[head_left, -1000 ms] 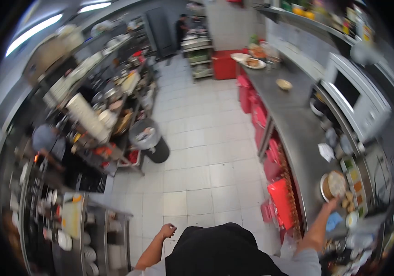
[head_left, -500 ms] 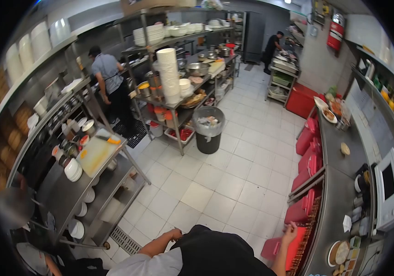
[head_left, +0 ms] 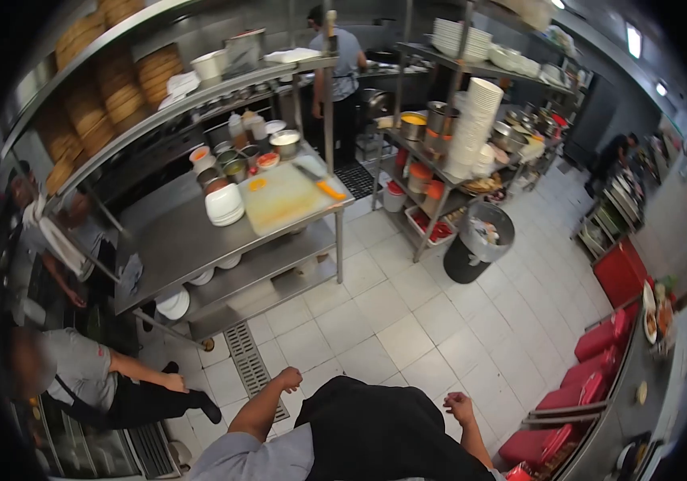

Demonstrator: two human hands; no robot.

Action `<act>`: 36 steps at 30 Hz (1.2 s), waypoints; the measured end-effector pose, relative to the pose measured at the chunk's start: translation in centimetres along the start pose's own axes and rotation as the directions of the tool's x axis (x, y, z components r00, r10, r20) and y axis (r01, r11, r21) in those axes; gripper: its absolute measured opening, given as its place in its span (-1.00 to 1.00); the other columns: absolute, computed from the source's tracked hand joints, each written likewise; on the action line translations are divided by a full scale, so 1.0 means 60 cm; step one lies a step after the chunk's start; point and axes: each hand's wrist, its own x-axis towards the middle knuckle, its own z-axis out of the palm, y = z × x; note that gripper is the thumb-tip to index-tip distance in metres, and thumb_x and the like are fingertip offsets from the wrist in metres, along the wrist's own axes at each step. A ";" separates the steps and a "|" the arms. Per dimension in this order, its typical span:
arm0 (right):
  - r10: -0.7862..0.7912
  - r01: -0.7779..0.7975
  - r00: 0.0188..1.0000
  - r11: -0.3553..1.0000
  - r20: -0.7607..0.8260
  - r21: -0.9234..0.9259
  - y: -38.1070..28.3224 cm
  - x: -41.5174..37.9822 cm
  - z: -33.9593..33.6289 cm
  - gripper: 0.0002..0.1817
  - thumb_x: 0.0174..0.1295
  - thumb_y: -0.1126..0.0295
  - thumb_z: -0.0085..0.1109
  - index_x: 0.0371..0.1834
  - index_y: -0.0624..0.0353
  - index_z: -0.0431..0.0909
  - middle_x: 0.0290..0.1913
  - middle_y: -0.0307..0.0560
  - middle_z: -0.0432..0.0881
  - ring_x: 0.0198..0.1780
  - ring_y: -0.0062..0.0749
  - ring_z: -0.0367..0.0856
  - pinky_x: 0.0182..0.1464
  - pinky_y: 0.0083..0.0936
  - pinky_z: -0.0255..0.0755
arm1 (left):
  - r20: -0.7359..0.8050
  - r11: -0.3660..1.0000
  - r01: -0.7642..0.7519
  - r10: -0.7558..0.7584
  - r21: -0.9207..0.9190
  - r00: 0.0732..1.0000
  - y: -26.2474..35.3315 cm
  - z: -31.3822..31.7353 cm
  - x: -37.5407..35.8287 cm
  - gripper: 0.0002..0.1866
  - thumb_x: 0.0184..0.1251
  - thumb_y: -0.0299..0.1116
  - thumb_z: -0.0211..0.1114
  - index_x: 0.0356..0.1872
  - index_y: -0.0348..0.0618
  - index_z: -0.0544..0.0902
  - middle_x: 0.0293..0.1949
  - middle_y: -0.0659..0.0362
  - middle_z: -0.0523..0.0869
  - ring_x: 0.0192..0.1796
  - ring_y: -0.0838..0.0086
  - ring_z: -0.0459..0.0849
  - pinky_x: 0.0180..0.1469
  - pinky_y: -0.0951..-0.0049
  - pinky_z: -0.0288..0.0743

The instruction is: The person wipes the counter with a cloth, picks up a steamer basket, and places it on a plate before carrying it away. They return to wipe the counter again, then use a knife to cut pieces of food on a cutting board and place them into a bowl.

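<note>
You wear a black apron (head_left: pixel 375 429) over a grey sleeve (head_left: pixel 239 461). Below you the floor (head_left: pixel 407 321) is pale off-white tile in a square grid with darker joints. The counter (head_left: pixel 175 240) ahead is dull silver steel, carrying a cream cutting board (head_left: pixel 283 196) with an orange piece (head_left: pixel 331 190) on it and white bowls (head_left: pixel 225 204). The bin (head_left: pixel 475 244) is black, the cabinet fronts (head_left: pixel 600 345) at your right bright red

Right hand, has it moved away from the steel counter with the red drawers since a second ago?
Yes. The right hand has pulled back off the steel counter and hangs empty beside the black apron.
</note>
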 end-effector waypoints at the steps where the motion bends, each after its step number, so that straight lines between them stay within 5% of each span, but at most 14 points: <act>1: 0.089 -0.087 0.993 0.996 0.073 -0.025 0.007 0.014 0.006 -0.73 0.23 0.47 0.25 -0.01 0.27 0.56 -0.24 -0.10 0.72 -0.27 -0.36 0.73 -0.30 -0.39 0.64 | -0.029 0.996 0.066 -0.067 -0.053 0.997 -0.022 -0.003 -0.008 -0.72 0.24 -0.40 0.10 -0.14 -0.33 0.66 -0.33 -0.05 0.75 -0.32 0.21 0.80 -0.42 0.17 0.71; 2: 0.183 -0.176 0.973 0.983 0.140 -0.058 0.012 0.021 0.011 -0.71 0.24 0.45 0.28 0.00 0.31 0.57 -0.25 -0.06 0.72 -0.27 -0.33 0.74 -0.30 -0.37 0.65 | -0.050 0.986 0.132 -0.138 -0.105 0.989 -0.043 -0.003 -0.018 -0.74 0.26 -0.41 0.09 -0.16 -0.34 0.66 -0.30 -0.06 0.75 -0.28 0.18 0.81 -0.43 0.14 0.71; 4: 0.136 0.006 0.884 0.954 0.448 -0.301 0.106 0.087 -0.022 -0.67 0.26 0.42 0.28 0.05 0.32 0.56 -0.20 0.01 0.72 -0.22 -0.24 0.74 -0.23 -0.28 0.67 | -0.019 0.976 0.191 -0.194 -0.102 0.981 -0.073 0.009 -0.025 -0.74 0.30 -0.42 0.07 -0.16 -0.35 0.66 -0.24 -0.08 0.76 -0.24 0.15 0.82 -0.43 0.11 0.72; 10: 0.261 0.054 0.810 0.859 0.526 -0.509 0.020 0.137 -0.012 -0.61 0.34 0.23 0.20 0.14 0.21 0.55 -0.03 0.04 0.68 -0.12 -0.11 0.72 -0.14 -0.15 0.67 | 0.065 0.957 0.226 -0.218 -0.181 0.974 -0.091 0.078 -0.036 -0.68 0.32 -0.26 0.17 -0.19 -0.36 0.69 -0.20 -0.08 0.78 -0.24 0.11 0.81 -0.34 0.08 0.73; 11: 0.328 -0.089 0.816 0.885 0.477 -0.457 0.014 0.166 -0.008 -0.62 0.34 0.23 0.22 0.12 0.20 0.56 0.00 0.04 0.67 -0.11 -0.10 0.71 -0.12 -0.13 0.66 | 0.066 0.952 0.243 -0.234 -0.189 0.970 -0.095 0.087 -0.030 -0.68 0.32 -0.26 0.17 -0.19 -0.36 0.69 -0.20 -0.08 0.78 -0.24 0.11 0.81 -0.34 0.08 0.73; 13: 0.474 -0.366 0.794 0.873 0.381 -0.323 0.005 0.220 -0.004 -0.64 0.32 0.22 0.24 0.08 0.18 0.56 0.05 0.04 0.65 -0.10 -0.09 0.70 -0.09 -0.10 0.64 | 0.107 0.992 -0.042 0.029 0.117 0.994 -0.106 0.107 0.003 -0.62 0.27 -0.14 0.27 -0.22 -0.34 0.74 -0.24 -0.04 0.79 -0.25 0.13 0.81 -0.34 0.11 0.71; 18: 0.398 -0.307 0.862 0.902 0.313 -0.303 -0.123 0.396 0.061 -0.66 0.26 0.24 0.32 0.00 0.21 0.59 -0.15 -0.01 0.71 -0.20 -0.16 0.72 -0.19 -0.19 0.65 | -0.009 0.935 -0.173 0.185 0.311 0.983 -0.047 0.064 0.043 -0.60 0.11 -0.13 0.41 -0.14 -0.24 0.78 -0.18 -0.08 0.79 -0.18 0.18 0.81 -0.18 0.34 0.71; 20: 0.257 -0.155 0.908 0.940 0.331 -0.303 -0.198 0.446 0.096 -0.67 0.27 0.33 0.24 0.04 0.25 0.57 -0.19 0.00 0.71 -0.22 -0.16 0.74 -0.24 -0.24 0.65 | -0.012 0.974 0.025 -0.022 0.226 1.000 0.000 0.036 0.050 -0.65 0.11 -0.18 0.40 -0.17 -0.22 0.78 -0.19 -0.10 0.78 -0.16 0.17 0.81 -0.19 0.32 0.72; 22: 0.133 -0.043 0.921 0.969 0.366 -0.242 -0.255 0.501 0.135 -0.67 0.24 0.40 0.27 0.04 0.25 0.56 -0.19 0.01 0.70 -0.29 -0.19 0.74 -0.31 -0.30 0.65 | -0.051 0.968 -0.115 0.130 0.224 0.990 -0.036 0.009 0.108 -0.71 0.16 -0.24 0.32 -0.24 -0.27 0.76 -0.31 -0.05 0.78 -0.30 0.18 0.81 -0.32 0.25 0.73; 24: 0.086 0.030 0.921 0.957 0.379 -0.290 -0.310 0.546 0.185 -0.67 0.25 0.35 0.31 0.02 0.25 0.57 -0.26 -0.02 0.72 -0.35 -0.30 0.74 -0.38 -0.40 0.63 | -0.275 0.970 0.042 -0.110 -0.241 0.955 0.049 -0.029 0.076 -0.73 0.26 -0.28 0.23 -0.22 -0.30 0.69 -0.48 -0.01 0.74 -0.56 0.27 0.72 -0.47 0.25 0.67; 25: 0.039 0.102 0.916 0.940 0.399 -0.325 -0.339 0.560 0.212 -0.66 0.25 0.36 0.30 0.04 0.27 0.57 -0.24 -0.02 0.72 -0.33 -0.31 0.74 -0.37 -0.40 0.63 | -0.330 0.960 -0.016 -0.080 -0.279 0.940 0.067 -0.045 0.076 -0.70 0.28 -0.22 0.25 -0.19 -0.28 0.69 -0.52 0.01 0.74 -0.55 0.29 0.73 -0.46 0.25 0.65; 31: -0.200 0.371 0.779 0.911 0.594 -0.179 -0.508 0.568 0.374 -0.64 0.29 0.36 0.27 0.10 0.27 0.54 -0.16 -0.07 0.70 -0.21 -0.39 0.72 -0.27 -0.45 0.61 | -0.485 0.945 -0.049 -0.120 -0.322 0.866 0.133 -0.043 0.064 -0.68 0.28 -0.19 0.28 -0.13 -0.25 0.70 -0.25 -0.11 0.77 -0.35 0.20 0.80 -0.18 0.19 0.66; 34: -0.239 0.427 0.685 0.897 0.688 -0.114 -0.561 0.558 0.419 -0.64 0.33 0.35 0.25 0.13 0.26 0.52 -0.12 -0.13 0.67 -0.19 -0.42 0.71 -0.22 -0.48 0.60 | -0.668 0.996 -0.090 0.066 -0.002 0.742 0.121 -0.022 0.084 -0.68 0.29 -0.20 0.26 -0.09 -0.23 0.70 -0.29 -0.12 0.76 -0.39 0.16 0.79 -0.19 0.20 0.66; 36: -0.199 0.464 0.630 0.872 0.751 -0.158 -0.566 0.553 0.443 -0.65 0.33 0.34 0.25 0.11 0.28 0.53 -0.15 -0.13 0.68 -0.20 -0.42 0.71 -0.20 -0.48 0.61 | -0.573 0.828 -0.096 -0.294 -0.553 0.765 0.099 -0.030 0.083 -0.72 0.30 -0.26 0.25 -0.09 -0.21 0.70 -0.29 -0.14 0.76 -0.42 0.17 0.79 -0.28 0.24 0.68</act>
